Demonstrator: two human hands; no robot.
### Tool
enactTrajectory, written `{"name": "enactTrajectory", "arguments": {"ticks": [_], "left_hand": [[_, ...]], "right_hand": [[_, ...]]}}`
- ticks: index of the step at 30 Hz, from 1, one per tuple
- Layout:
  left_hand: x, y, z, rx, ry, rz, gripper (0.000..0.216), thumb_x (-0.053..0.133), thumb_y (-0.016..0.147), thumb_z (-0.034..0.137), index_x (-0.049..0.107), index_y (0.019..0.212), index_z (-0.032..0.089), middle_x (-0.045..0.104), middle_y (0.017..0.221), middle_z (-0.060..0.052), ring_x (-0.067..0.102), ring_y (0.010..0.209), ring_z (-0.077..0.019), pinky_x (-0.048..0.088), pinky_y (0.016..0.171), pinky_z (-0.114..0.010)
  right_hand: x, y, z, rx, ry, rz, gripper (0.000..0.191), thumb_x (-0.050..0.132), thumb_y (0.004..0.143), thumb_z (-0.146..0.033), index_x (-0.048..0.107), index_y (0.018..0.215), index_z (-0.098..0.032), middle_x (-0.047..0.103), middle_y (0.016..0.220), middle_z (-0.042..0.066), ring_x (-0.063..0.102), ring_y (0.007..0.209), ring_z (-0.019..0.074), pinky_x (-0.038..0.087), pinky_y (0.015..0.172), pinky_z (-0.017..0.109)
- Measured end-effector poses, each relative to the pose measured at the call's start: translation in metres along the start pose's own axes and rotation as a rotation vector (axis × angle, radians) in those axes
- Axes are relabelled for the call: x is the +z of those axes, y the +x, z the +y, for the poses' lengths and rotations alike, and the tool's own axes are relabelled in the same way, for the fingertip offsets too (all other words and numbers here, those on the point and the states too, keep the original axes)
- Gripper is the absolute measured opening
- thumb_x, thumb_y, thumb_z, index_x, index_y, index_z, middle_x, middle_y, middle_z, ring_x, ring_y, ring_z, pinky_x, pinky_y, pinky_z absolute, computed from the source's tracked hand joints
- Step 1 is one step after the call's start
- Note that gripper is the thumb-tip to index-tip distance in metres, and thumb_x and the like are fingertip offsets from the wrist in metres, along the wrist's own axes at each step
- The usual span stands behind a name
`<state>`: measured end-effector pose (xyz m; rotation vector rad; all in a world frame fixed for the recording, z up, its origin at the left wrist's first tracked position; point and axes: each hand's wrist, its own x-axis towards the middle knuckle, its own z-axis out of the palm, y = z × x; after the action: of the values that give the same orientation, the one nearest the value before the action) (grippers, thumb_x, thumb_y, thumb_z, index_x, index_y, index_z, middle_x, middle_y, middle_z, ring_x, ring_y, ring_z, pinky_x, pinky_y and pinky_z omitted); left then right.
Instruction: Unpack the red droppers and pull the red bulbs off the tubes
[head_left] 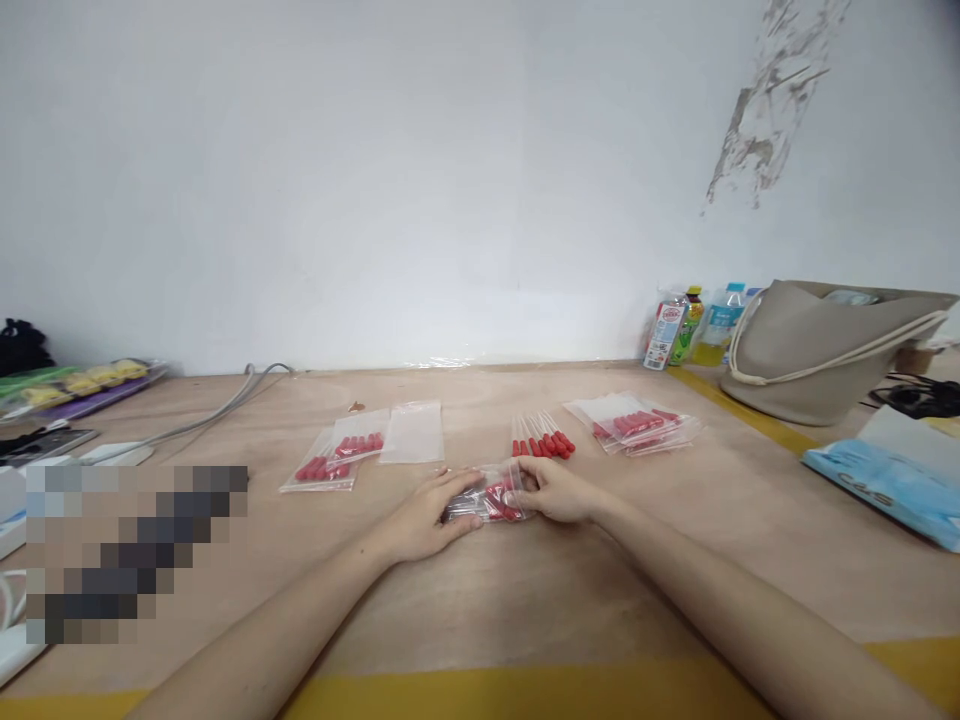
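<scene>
Both hands meet at a small clear plastic bag (pixel 491 500) with red-tipped sticks inside, lying on the wooden table (pixel 525 590). My left hand (pixel 427 515) rests on the bag's left end, fingers pressed together on it. My right hand (pixel 551 488) pinches its right end. Just beyond them lies a loose row of red-tipped sticks (pixel 541 438). Filled bags (pixel 334 458) lie to the left with an empty clear bag (pixel 412 432) beside them. A stack of filled bags (pixel 634 423) sits to the right.
A beige bucket bag (pixel 817 345) and some drink bottles (pixel 697 325) stand at the back right. A blue packet (pixel 892 480) lies at the right edge. Grey cables (pixel 217 405), trays and a blurred patch (pixel 135 550) occupy the left side. A white wall rises behind.
</scene>
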<state>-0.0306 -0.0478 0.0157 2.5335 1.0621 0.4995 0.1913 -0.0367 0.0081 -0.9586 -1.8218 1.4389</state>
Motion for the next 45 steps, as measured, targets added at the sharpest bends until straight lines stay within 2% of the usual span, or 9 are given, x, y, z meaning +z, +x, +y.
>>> {"name": "enactTrajectory", "arguments": {"ticks": [8,13,18,24,29,32,39,42,45], "left_hand": [[-0.001,0.0,0.0,-0.007,0.001,-0.001,0.051,0.048,0.082,0.044,0.039,0.128,0.025,0.042,0.133,-0.003,0.036,0.123,-0.0202,0.029,0.104,-0.038],[-0.001,0.0,0.001,-0.006,-0.019,0.006,0.051,0.048,0.082,0.044,0.039,0.128,0.025,0.043,0.132,-0.003,0.037,0.122,-0.0204,0.029,0.103,-0.038],[-0.002,-0.001,0.001,-0.012,-0.036,0.004,0.051,0.048,0.081,0.046,0.039,0.128,0.027,0.043,0.132,-0.004,0.037,0.122,-0.0215,0.029,0.103,-0.04],[0.0,0.0,-0.001,0.005,-0.025,0.024,0.049,0.049,0.081,0.045,0.042,0.126,0.026,0.045,0.13,-0.003,0.039,0.12,-0.0207,0.03,0.102,-0.038],[0.0,0.0,-0.001,-0.002,-0.003,0.019,0.05,0.048,0.081,0.047,0.041,0.127,0.026,0.044,0.131,-0.004,0.037,0.122,-0.0216,0.03,0.102,-0.039],[-0.002,-0.002,-0.002,0.004,0.032,0.014,0.052,0.047,0.081,0.049,0.04,0.127,0.026,0.043,0.132,-0.004,0.036,0.123,-0.0216,0.029,0.103,-0.04],[-0.004,-0.004,-0.006,0.023,0.085,-0.02,0.053,0.042,0.083,0.05,0.035,0.131,0.027,0.034,0.138,-0.003,0.028,0.128,-0.0227,0.024,0.106,-0.042],[-0.004,-0.004,-0.006,0.023,0.09,-0.022,0.053,0.041,0.083,0.05,0.035,0.131,0.028,0.034,0.138,-0.003,0.028,0.128,-0.0222,0.022,0.106,-0.042],[-0.002,-0.004,-0.009,0.03,0.091,-0.014,0.052,0.042,0.083,0.049,0.035,0.131,0.028,0.034,0.138,-0.003,0.029,0.128,-0.0223,0.023,0.106,-0.042]], "right_hand": [[0.003,-0.003,-0.005,-0.032,-0.294,0.086,0.015,0.061,0.069,-0.023,0.051,0.078,-0.016,0.058,0.077,0.0,0.053,0.072,0.0133,0.042,0.065,0.025],[-0.002,-0.002,-0.005,0.021,-0.115,0.085,0.016,0.062,0.069,-0.024,0.05,0.076,-0.015,0.056,0.068,-0.002,0.054,0.065,0.0107,0.042,0.06,0.023],[-0.018,-0.008,-0.009,0.201,-0.006,0.033,0.019,0.063,0.069,-0.026,0.054,0.081,-0.015,0.053,0.054,-0.005,0.051,0.048,0.007,0.04,0.046,0.019],[-0.02,-0.015,-0.011,0.238,0.299,-0.036,0.036,0.075,0.057,-0.026,0.054,0.084,-0.015,0.06,0.069,-0.003,0.059,0.059,0.0084,0.048,0.053,0.02],[-0.018,-0.013,-0.011,0.291,0.307,0.086,0.028,0.074,0.06,-0.025,0.055,0.078,-0.013,0.06,0.06,-0.002,0.056,0.05,0.0068,0.047,0.047,0.017],[-0.034,-0.018,-0.017,0.349,0.266,0.18,0.023,0.072,0.061,-0.021,0.057,0.078,-0.013,0.063,0.065,0.001,0.056,0.048,0.0065,0.046,0.046,0.017],[-0.095,-0.048,-0.034,0.188,0.115,0.393,0.022,0.07,0.061,-0.023,0.06,0.079,-0.015,0.066,0.076,0.006,0.054,0.052,0.0074,0.047,0.05,0.02],[-0.099,-0.044,-0.032,0.018,-0.01,0.598,0.028,0.066,0.065,-0.031,0.057,0.087,-0.016,0.066,0.085,0.008,0.057,0.058,0.0107,0.047,0.052,0.024],[-0.085,-0.025,-0.024,-0.226,-0.328,0.752,0.03,0.06,0.07,-0.032,0.055,0.095,-0.016,0.064,0.091,0.008,0.059,0.072,0.0151,0.048,0.063,0.029]]}}
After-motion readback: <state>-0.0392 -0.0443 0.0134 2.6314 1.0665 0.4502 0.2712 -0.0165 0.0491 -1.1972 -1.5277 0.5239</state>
